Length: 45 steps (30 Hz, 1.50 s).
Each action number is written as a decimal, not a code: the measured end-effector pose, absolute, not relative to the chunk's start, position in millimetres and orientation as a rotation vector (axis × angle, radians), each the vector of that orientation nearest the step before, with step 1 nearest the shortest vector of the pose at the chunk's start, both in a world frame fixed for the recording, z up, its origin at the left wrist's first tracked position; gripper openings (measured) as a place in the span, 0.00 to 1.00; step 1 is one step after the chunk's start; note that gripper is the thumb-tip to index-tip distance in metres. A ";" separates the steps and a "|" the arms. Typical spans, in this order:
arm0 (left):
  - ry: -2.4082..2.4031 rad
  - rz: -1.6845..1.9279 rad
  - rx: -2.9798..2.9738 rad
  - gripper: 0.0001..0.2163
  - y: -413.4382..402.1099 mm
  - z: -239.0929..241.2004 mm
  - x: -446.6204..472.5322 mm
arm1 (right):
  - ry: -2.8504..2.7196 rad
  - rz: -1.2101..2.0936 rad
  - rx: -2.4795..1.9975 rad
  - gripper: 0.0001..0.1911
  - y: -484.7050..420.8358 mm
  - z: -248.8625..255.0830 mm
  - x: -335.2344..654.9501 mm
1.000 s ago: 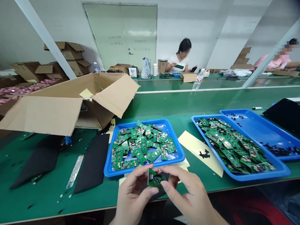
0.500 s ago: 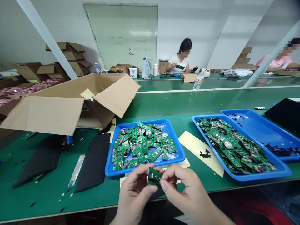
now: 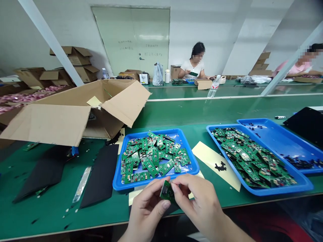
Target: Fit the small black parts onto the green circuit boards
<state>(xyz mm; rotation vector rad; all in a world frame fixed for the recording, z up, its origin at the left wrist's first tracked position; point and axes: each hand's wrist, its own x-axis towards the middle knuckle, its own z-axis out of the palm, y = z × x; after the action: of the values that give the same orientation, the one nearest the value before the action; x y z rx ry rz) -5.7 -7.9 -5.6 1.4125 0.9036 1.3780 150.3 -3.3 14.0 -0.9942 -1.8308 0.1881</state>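
Holding one green circuit board (image 3: 166, 192) between thumb and fingers, the left hand (image 3: 148, 209) is half curled; the right hand (image 3: 200, 196) pinches at the board's right side — near the blue tray (image 3: 120, 185).

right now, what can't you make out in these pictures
Head view: part of the circuit board, hidden by the fingers of the left hand and right hand.
Head view: lowest boards in the left tray, under the upper boards.
Head view: floor of the cardboard box, behind its flaps.
Head view: far-right tray's right end, cut off by the picture edge.
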 end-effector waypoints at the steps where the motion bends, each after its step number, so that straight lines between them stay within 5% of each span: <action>1: 0.921 1.372 1.457 0.13 -7.8 -6.1 -4.8 | -1.831 0.140 -0.987 0.08 -2.7 13.4 150.0; 26: 0.832 0.850 1.446 0.12 -5.5 25.4 -7.5 | -2.145 -0.206 -0.882 0.12 4.6 19.1 170.2; 45: 1.049 1.211 1.352 0.14 -18.2 0.9 4.3 | -2.006 -0.086 -0.958 0.10 -1.1 18.3 166.8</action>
<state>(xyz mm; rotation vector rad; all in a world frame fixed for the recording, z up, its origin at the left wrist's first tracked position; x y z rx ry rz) 4.3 -18.2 0.9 1.3516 1.0492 1.2114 166.8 -1.1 18.3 -0.9583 -2.0058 -0.0860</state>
